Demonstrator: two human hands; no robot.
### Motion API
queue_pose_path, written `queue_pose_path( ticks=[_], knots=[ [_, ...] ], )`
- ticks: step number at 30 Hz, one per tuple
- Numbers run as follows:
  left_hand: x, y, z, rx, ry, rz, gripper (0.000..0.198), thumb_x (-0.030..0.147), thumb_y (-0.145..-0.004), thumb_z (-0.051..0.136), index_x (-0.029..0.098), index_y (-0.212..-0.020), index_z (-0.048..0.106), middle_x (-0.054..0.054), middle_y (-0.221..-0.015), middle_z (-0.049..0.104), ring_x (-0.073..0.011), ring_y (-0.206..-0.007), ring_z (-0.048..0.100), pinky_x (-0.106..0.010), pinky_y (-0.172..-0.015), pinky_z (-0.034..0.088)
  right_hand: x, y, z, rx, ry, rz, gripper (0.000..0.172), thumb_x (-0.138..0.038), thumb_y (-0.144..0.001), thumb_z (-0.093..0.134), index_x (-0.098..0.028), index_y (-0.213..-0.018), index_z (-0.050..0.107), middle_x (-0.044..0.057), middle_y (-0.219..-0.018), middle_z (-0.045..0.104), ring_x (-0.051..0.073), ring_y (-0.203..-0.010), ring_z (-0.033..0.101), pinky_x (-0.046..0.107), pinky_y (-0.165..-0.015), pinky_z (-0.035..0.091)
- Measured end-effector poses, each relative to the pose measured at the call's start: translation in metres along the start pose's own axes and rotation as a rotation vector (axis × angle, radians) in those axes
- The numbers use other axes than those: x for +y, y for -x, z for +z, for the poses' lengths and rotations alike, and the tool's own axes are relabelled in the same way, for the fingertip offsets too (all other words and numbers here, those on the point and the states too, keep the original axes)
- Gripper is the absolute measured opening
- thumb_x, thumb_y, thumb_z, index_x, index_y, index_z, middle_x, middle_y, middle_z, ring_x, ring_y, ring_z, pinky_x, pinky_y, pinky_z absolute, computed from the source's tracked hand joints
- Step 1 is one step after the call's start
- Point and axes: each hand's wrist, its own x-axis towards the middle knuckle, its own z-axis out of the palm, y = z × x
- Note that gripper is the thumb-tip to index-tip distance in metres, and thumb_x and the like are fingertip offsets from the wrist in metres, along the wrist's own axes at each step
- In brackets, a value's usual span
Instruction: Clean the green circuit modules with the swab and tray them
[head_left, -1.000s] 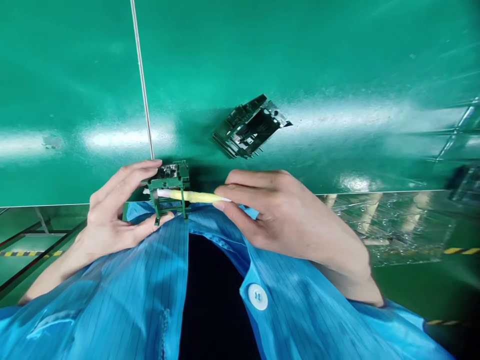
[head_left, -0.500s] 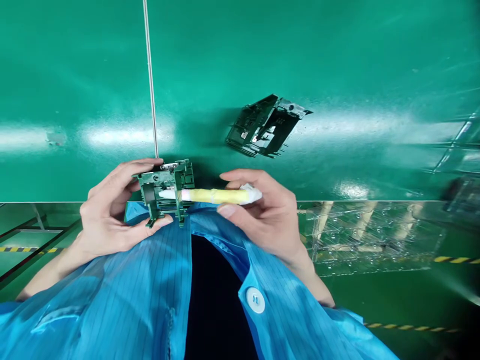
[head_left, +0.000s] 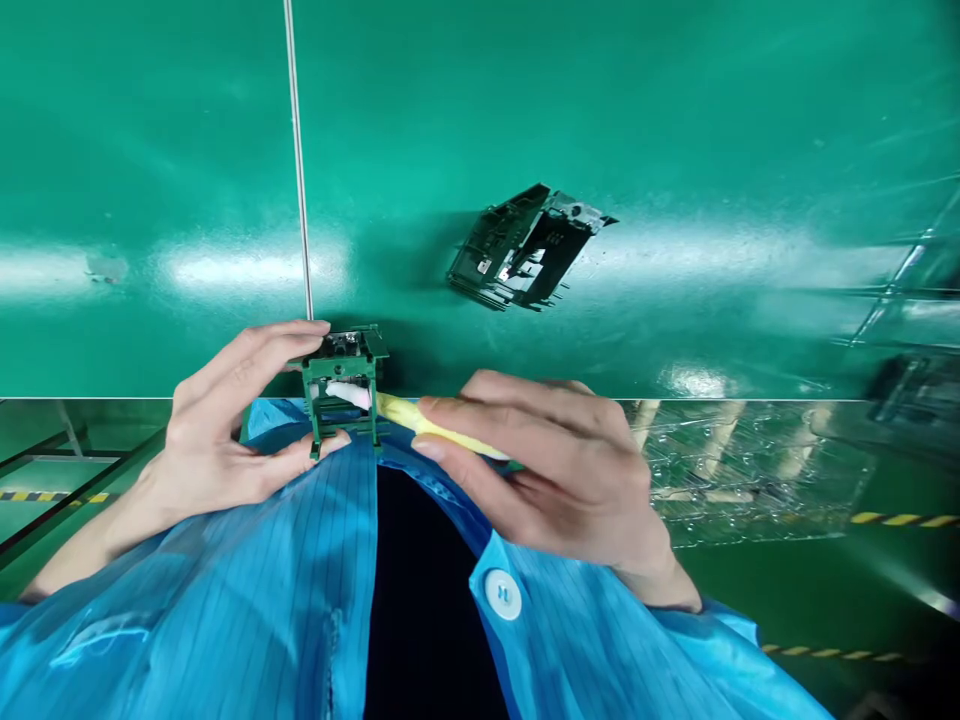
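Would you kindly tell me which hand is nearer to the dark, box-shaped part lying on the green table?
Right. The right hand is directly below that dark part in the picture; the left hand is farther off, below and well to its left.

No text, label, brand or number can be read. The only marking resembling a sign is yellow-and-black striped tape (head_left: 904, 520) on the green floor (head_left: 817, 600), at both left and right.

Yellow stick (head_left: 397, 411) partly hidden; dark right-edge object (head_left: 919, 398) blurred, perhaps plastic.
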Motion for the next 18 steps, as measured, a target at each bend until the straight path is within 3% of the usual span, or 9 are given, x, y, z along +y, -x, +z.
queue_pose_path(
  ticks=[2, 7, 11, 14, 18],
  knots=[
    [0.0, -0.001, -0.001, 0.003, 0.032, -0.034, 0.075, 0.025, -0.07, 0.09, 0.025, -0.138, 0.059, -0.007, -0.123, 0.07, -0.0231, -0.113, 0.068, -0.035, -0.089, 0.063, -0.001, 0.001, -0.006, -0.015, 0.01, -0.089, 0.015, -0.014, -0.091, 0.071, -0.015, -0.106, 0.068, 0.002, -0.082, 0.067, 0.008, -0.056, 0.054, 0.022, -0.044, 0.044],
    [-0.002, -0.004, -0.002, 0.02, 0.112, -0.062, 0.072, 0.019, -0.064, 0.093, 0.022, -0.131, 0.064, -0.009, -0.118, 0.072, -0.024, -0.109, 0.069, -0.034, -0.09, 0.062, -0.005, 0.003, -0.01, 0.057, -0.048, 0.136, 0.02, -0.007, -0.085, 0.075, -0.021, -0.1, 0.07, 0.002, -0.085, 0.072, 0.01, -0.057, 0.056, 0.025, -0.046, 0.044],
    [0.0, -0.006, 0.0, 0.01, 0.081, -0.002, 0.074, 0.03, -0.066, 0.093, 0.022, -0.133, 0.063, -0.01, -0.119, 0.072, -0.0249, -0.109, 0.069, -0.037, -0.091, 0.062, 0.0, 0.0, 0.002, 0.018, -0.128, 0.081, 0.022, -0.008, -0.087, 0.074, -0.021, -0.104, 0.07, 0.001, -0.083, 0.071, 0.01, -0.059, 0.056, 0.024, -0.047, 0.042],
    [0.001, -0.006, 0.0, 0.01, 0.036, 0.011, 0.072, 0.028, -0.069, 0.091, 0.02, -0.134, 0.062, -0.01, -0.118, 0.072, -0.0222, -0.109, 0.069, -0.032, -0.09, 0.062, 0.006, -0.002, 0.001, -0.001, -0.13, 0.091, 0.023, -0.006, -0.086, 0.073, -0.022, -0.103, 0.07, 0.001, -0.083, 0.071, 0.01, -0.059, 0.055, 0.025, -0.048, 0.042],
    [0.001, -0.005, -0.002, 0.003, 0.042, -0.104, 0.066, 0.025, -0.071, 0.089, 0.022, -0.131, 0.063, -0.008, -0.116, 0.071, -0.0207, -0.105, 0.07, -0.028, -0.085, 0.065, 0.013, 0.002, -0.01, 0.03, -0.143, 0.133, 0.024, -0.008, -0.085, 0.073, -0.026, -0.1, 0.073, -0.002, -0.07, 0.065, 0.012, -0.051, 0.048, 0.028, -0.043, 0.038]
  ],
)
